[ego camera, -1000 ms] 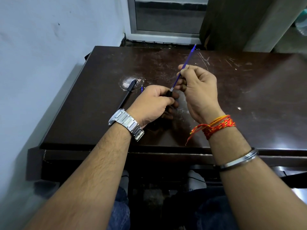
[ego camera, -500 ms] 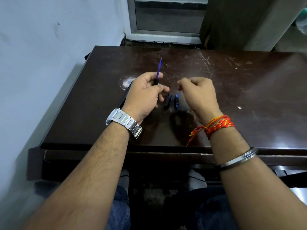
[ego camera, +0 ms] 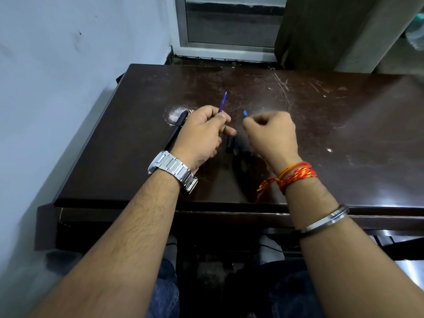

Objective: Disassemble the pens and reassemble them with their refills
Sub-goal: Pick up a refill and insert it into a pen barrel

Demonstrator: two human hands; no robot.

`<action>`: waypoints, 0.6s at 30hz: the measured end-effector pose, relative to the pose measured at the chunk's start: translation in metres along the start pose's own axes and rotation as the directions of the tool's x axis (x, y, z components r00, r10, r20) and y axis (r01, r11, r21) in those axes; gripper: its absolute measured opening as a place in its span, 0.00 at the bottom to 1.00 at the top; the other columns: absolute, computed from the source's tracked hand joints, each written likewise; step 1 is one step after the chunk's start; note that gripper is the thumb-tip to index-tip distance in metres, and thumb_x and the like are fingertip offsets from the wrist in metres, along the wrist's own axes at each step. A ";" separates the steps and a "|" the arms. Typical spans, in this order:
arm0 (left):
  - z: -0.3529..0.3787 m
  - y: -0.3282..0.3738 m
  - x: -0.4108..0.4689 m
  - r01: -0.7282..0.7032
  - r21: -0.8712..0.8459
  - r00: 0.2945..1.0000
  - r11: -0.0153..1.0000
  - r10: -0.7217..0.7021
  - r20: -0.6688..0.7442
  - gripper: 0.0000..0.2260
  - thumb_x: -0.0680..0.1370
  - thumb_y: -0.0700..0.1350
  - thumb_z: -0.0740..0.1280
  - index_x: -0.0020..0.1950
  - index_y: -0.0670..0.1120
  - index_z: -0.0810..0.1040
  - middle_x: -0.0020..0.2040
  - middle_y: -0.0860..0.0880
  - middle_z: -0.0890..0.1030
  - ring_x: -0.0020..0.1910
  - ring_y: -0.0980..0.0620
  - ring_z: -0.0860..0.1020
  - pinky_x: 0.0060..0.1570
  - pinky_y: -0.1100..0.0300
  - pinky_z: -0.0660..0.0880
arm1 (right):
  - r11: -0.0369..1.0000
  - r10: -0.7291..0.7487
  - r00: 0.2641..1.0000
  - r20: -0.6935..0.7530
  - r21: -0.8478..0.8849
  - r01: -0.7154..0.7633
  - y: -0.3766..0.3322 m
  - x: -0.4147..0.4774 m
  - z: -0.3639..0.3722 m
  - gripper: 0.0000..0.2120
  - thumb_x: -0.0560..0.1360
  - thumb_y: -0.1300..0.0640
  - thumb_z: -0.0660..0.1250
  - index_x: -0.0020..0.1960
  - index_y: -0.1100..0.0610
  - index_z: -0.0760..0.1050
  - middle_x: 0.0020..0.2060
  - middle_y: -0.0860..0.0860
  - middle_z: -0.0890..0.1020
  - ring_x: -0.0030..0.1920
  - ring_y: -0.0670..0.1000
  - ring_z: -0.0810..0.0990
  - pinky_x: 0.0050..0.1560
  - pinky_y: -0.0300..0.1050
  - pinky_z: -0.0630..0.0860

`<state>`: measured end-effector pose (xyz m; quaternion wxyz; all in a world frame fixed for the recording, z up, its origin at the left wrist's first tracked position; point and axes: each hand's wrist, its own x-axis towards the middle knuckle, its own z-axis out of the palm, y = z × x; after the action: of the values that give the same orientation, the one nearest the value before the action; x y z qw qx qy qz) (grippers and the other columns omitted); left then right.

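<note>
My left hand [ego camera: 202, 134] pinches a thin blue refill [ego camera: 222, 102] that points up and away from me. My right hand [ego camera: 271, 134] is closed around a small pen part with a blue tip [ego camera: 245, 113] sticking out past the fingers; most of that part is hidden in the fist. One short black pen piece [ego camera: 230, 144] lies on the dark table [ego camera: 321, 134] between my hands. A whole black pen [ego camera: 176, 129] lies on the table left of my left hand, partly hidden by it.
The table's left edge runs close to a pale blue wall [ego camera: 57, 88]. A window frame [ego camera: 229, 31] and a dark curtain [ego camera: 321, 31] stand behind the table. My knees are under the near edge.
The refill passed from my right hand to my left. My right hand then picked the blue-tipped piece off the table; one black piece stays between the hands.
</note>
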<state>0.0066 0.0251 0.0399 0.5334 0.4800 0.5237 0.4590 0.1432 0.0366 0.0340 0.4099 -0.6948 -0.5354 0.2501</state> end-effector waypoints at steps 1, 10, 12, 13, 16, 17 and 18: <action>0.001 0.000 -0.001 0.007 0.007 1.000 1.000 -0.007 0.014 0.10 0.83 0.42 0.59 0.42 0.47 0.74 0.33 0.49 0.83 0.25 0.54 0.65 0.23 0.63 0.59 | 0.979 0.027 1.000 0.006 0.200 -0.028 -0.005 0.000 0.001 0.09 0.71 0.58 0.66 0.34 0.58 0.80 0.27 0.51 0.79 0.31 0.51 0.78 0.36 0.45 0.75; 0.007 -0.003 -0.002 0.076 0.031 0.990 0.997 -0.079 0.119 0.10 0.82 0.41 0.60 0.42 0.47 0.73 0.36 0.44 0.82 0.24 0.53 0.64 0.25 0.64 0.56 | 0.671 0.058 0.994 0.095 0.734 -0.109 -0.020 -0.005 -0.001 0.03 0.76 0.60 0.70 0.45 0.52 0.81 0.40 0.51 0.84 0.39 0.48 0.77 0.34 0.42 0.75; 0.008 -0.004 -0.002 0.075 0.037 0.989 0.997 -0.079 0.125 0.09 0.82 0.41 0.60 0.41 0.47 0.73 0.36 0.44 0.82 0.24 0.53 0.64 0.25 0.64 0.56 | 0.679 0.055 0.994 0.097 0.726 -0.109 -0.020 -0.006 -0.001 0.02 0.76 0.60 0.70 0.46 0.53 0.81 0.41 0.51 0.84 0.39 0.48 0.77 0.34 0.42 0.74; 0.008 -0.004 -0.002 0.073 0.038 0.989 0.997 -0.078 0.127 0.09 0.82 0.41 0.60 0.42 0.47 0.73 0.36 0.44 0.82 0.24 0.53 0.64 0.25 0.64 0.56 | 0.688 0.056 0.994 0.097 0.717 -0.108 -0.020 -0.005 -0.001 0.02 0.76 0.59 0.70 0.46 0.53 0.81 0.41 0.51 0.84 0.39 0.48 0.77 0.34 0.42 0.74; 0.007 -0.004 -0.002 0.062 0.055 0.989 0.997 -0.068 0.127 0.09 0.82 0.42 0.60 0.42 0.47 0.74 0.36 0.45 0.83 0.25 0.53 0.64 0.24 0.64 0.58 | 0.707 0.057 0.994 0.094 0.699 -0.107 -0.020 -0.005 0.000 0.02 0.75 0.59 0.71 0.44 0.53 0.82 0.38 0.49 0.83 0.38 0.48 0.76 0.34 0.43 0.73; 0.007 -0.005 -0.002 0.058 0.062 0.990 0.996 -0.065 0.127 0.09 0.82 0.42 0.61 0.42 0.47 0.74 0.36 0.45 0.84 0.25 0.54 0.65 0.24 0.64 0.58 | 0.712 0.055 0.995 0.088 0.695 -0.101 -0.020 -0.005 0.000 0.03 0.74 0.59 0.72 0.43 0.52 0.82 0.37 0.49 0.83 0.38 0.48 0.76 0.34 0.43 0.73; 0.006 -0.005 -0.002 0.055 0.065 0.990 0.996 -0.063 0.127 0.09 0.82 0.42 0.61 0.42 0.47 0.74 0.36 0.45 0.84 0.25 0.54 0.65 0.24 0.64 0.58 | 0.714 0.051 0.995 0.082 0.693 -0.094 -0.019 -0.005 0.000 0.04 0.74 0.59 0.72 0.42 0.52 0.82 0.36 0.48 0.83 0.38 0.48 0.75 0.34 0.43 0.73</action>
<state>0.0126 0.0226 0.0349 0.5643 0.5094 0.5160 0.3948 0.1312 0.0336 0.0495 0.6154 -0.5029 -0.3858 0.4686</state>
